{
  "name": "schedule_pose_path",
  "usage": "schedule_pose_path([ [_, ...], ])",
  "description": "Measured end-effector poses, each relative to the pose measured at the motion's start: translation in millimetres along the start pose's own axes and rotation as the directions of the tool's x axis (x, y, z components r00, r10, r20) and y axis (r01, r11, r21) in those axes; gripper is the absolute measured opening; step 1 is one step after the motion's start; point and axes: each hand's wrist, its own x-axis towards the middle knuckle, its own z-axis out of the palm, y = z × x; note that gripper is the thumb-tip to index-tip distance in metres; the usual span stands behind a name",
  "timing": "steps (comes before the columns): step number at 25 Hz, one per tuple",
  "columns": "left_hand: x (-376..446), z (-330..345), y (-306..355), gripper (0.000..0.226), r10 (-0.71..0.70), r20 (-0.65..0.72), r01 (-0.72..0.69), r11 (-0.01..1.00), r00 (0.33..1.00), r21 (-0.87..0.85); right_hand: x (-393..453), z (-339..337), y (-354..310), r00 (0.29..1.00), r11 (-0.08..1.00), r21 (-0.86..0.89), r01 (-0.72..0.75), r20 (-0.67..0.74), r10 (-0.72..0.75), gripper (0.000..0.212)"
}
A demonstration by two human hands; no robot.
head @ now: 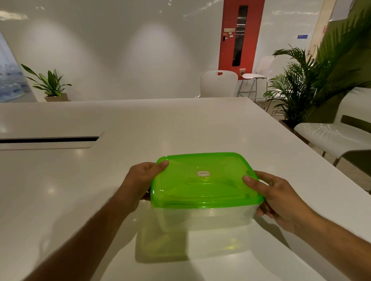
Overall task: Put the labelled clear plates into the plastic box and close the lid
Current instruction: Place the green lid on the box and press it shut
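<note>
- I see one plastic box (206, 217) on the desk (137, 125), between both grips.
- Left hand (140, 184) and right hand (281, 198) each clasp its one green lid (202, 179).

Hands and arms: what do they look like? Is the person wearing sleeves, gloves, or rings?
Both hands are bare: no gloves, and I can see no rings on the left hand or the right hand. The forearms are bare too, with no sleeves, watch or bracelet in view up to the picture's edge. The thumbnails are short and plain. The left arm looks a bit blurred.
</note>
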Motion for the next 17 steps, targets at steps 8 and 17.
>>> schedule_pose_path([
  [8,-38.4,-24.4,1.9,0.085,-0.03,0.276,-0.017,0.986,0.961,0.164,5.8,2.2,9.0,0.999,0.998,0.069,0.012,-0.045,-0.009,0.051],
  [17,-35.8,-27.8,7.4,0.115,-0.076,0.428,0.05,0.996,0.901,0.073,2.8,7.9,6.4,0.997,0.992,0.122,0.008,-0.077,0.001,0.036],
])
